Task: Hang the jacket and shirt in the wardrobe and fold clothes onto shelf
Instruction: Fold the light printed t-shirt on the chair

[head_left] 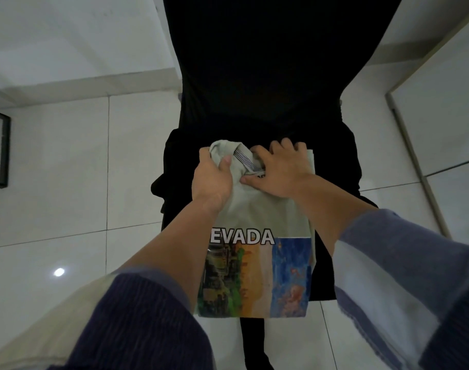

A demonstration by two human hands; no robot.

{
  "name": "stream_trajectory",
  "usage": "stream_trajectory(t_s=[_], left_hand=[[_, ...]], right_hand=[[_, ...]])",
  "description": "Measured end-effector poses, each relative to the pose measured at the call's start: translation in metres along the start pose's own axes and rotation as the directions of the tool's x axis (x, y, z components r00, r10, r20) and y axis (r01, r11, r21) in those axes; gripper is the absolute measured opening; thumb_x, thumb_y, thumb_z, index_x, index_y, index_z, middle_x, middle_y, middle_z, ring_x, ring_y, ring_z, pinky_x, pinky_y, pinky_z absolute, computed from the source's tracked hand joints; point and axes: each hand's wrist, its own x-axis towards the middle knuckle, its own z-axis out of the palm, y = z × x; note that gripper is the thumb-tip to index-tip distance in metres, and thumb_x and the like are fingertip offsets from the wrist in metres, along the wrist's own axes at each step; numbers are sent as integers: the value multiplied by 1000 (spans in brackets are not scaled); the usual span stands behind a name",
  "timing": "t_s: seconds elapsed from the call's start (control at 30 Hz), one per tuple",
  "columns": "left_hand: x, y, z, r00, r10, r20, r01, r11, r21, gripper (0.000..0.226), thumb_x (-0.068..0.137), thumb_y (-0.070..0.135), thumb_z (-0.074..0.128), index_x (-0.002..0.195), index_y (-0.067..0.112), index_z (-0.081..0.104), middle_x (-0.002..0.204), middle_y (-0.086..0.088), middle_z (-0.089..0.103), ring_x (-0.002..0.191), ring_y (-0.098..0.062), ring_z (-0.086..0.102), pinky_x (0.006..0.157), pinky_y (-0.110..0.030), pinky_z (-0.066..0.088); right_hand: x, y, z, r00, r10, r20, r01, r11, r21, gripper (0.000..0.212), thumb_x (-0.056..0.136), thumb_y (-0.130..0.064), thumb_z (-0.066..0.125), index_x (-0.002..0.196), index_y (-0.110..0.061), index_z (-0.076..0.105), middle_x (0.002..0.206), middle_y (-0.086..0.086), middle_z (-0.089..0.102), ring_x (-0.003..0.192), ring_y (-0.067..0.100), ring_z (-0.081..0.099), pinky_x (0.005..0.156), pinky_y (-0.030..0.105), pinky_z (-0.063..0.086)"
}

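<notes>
Both hands bunch the T-shirt collar (print partly hidden).

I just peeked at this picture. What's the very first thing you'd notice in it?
The pale green T-shirt in the middle grabs the eye, with big white letters and a bright painted picture on its lower part. It lies on a black chair standing on a white tiled floor. The left hand grips the bunched cloth at the collar end, while the right hand presses flat beside it.
</notes>
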Motion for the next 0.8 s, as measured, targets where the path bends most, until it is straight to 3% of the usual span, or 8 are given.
stream_trajectory(t_s=[0.07,0.17,0.33,0.43,0.6,0.67,0.8], left_hand=[[1,0,1,1000,13,23,-12,1000,-29,31,99,31,47,123,12,44,100,2,55,94,-18,56,84,-33,46],[3,-3,2,999,48,5,-47,997,-55,29,99,28,46,124,12,43,101,2,55,95,-18,56,83,-32,45],[0,-5,7,996,82,-39,-84,994,-66,29,100,27,45,125,12,41,99,2,55,90,-16,56,80,-31,45],[-1,-3,7,997,63,-36,-66,992,-105,30,99,28,48,123,11,43,100,3,56,91,-13,56,75,-25,45],[-12,10,-3,999,-9,-39,3,989,-149,39,95,37,53,126,14,45,99,6,56,85,-5,55,64,-14,39],[-28,19,-13,999,-32,12,34,976,-213,48,93,46,52,129,16,43,101,9,56,84,1,54,64,-12,40],[-80,13,-39,976,-45,215,91,973,-213,64,76,55,68,128,22,52,108,10,61,101,-9,59,81,-20,45]], right_hand=[[1,2,1,999,-40,-16,41,997,60,80,76,-78,42,140,-31,34,132,9,41,124,29,36,110,47,23],[7,2,-2,997,-81,-6,81,986,144,81,76,-76,46,141,-31,32,129,4,46,118,26,46,99,42,32],[4,-4,-3,994,-112,-20,113,958,264,50,82,-66,49,109,-25,59,91,-5,65,89,18,62,87,36,40],[-2,-3,-9,993,-67,99,6,858,514,47,79,-64,56,108,-27,61,92,-8,66,84,14,63,75,33,52],[-16,-1,-31,989,-45,144,-84,630,772,19,88,-39,62,93,-21,67,90,-2,69,85,17,66,82,35,53],[-28,-4,-50,985,-35,168,-115,592,798,19,89,-34,63,96,-17,67,88,-1,66,84,17,64,77,29,51],[-65,-8,-102,985,-30,171,-123,573,810,18,90,-35,61,100,-21,65,84,-7,64,76,9,61,65,20,47]])
